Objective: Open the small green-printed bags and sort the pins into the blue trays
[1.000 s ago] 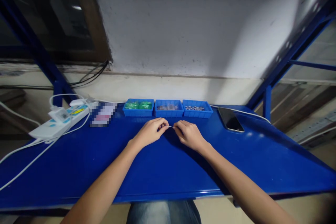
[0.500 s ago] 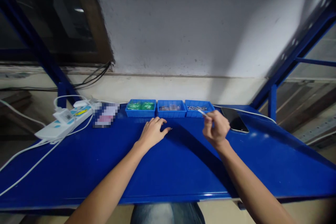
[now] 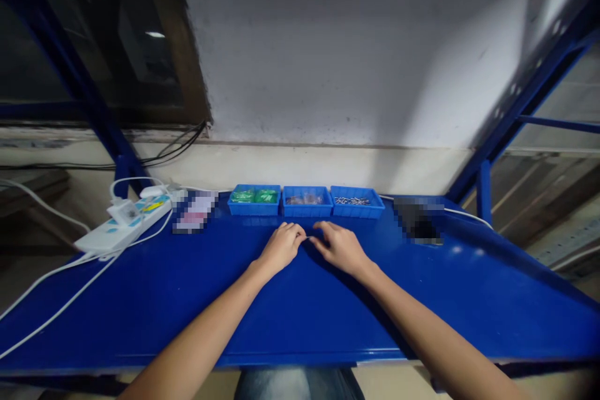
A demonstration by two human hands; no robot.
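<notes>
A small, thin, pale piece (image 3: 307,238) pokes out from the pinched thumb and finger of my left hand (image 3: 282,246), just above the blue tabletop. It is too small to name exactly. Close by on the right is my right hand (image 3: 343,249), its thumb and forefinger apart around the free end; I cannot tell whether the thumb touches it. Behind the hands stand a blue bin with thin metal pieces (image 3: 357,202), a blue bin with small clear-wrapped items (image 3: 307,201) and a blue bin with green packets (image 3: 254,200).
A white power strip (image 3: 122,220) with plugs and cables lies on the left of the blue table (image 3: 262,319). Near it is a blurred-out flat item (image 3: 195,211). A dark phone (image 3: 419,222) lies at the right. Blue frame posts rise at both sides.
My right hand has come down and left from near the right bin to meet my left hand. The thin piece it held is now in my left hand's pinch, and the right fingers have parted.
</notes>
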